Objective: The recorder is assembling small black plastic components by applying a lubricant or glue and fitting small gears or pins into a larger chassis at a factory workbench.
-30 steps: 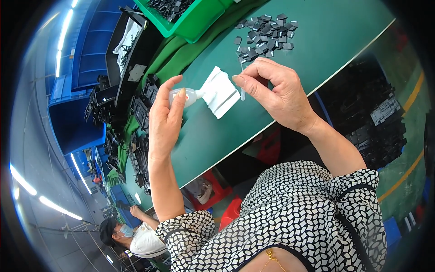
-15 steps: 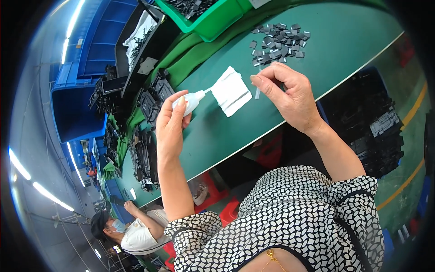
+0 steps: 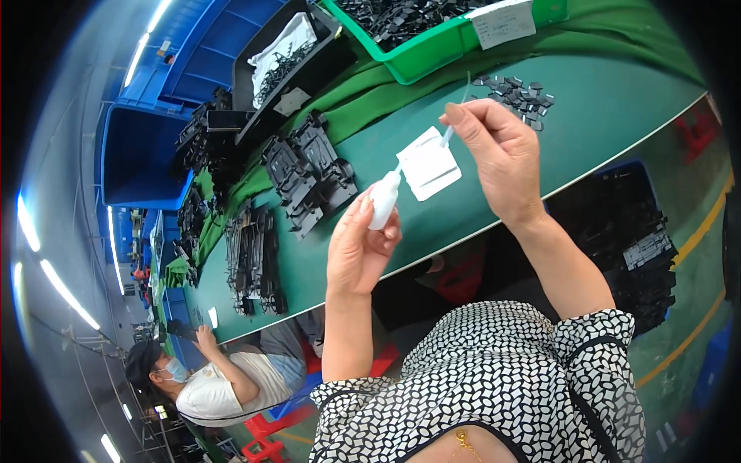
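Between left fingers (image 3: 354,221), white bottle (image 3: 384,199).

The small white squeeze bottle (image 3: 384,202) is tilted, its thin nozzle directed toward 1 o'clock. The slender translucent tube (image 3: 447,138), partly hidden, stands apart at the bottle's 1 o'clock, likewise slanted.

Head-worn fisheye, facing down; left hand (image 3: 361,251), right hand (image 3: 505,158) near.

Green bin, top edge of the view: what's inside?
The green bin holds a heap of small black parts. The heap covers the bin's floor, so anything underneath can't be seen. A white sheet hides part of the near wall, and the picture's edge cuts off the far side.
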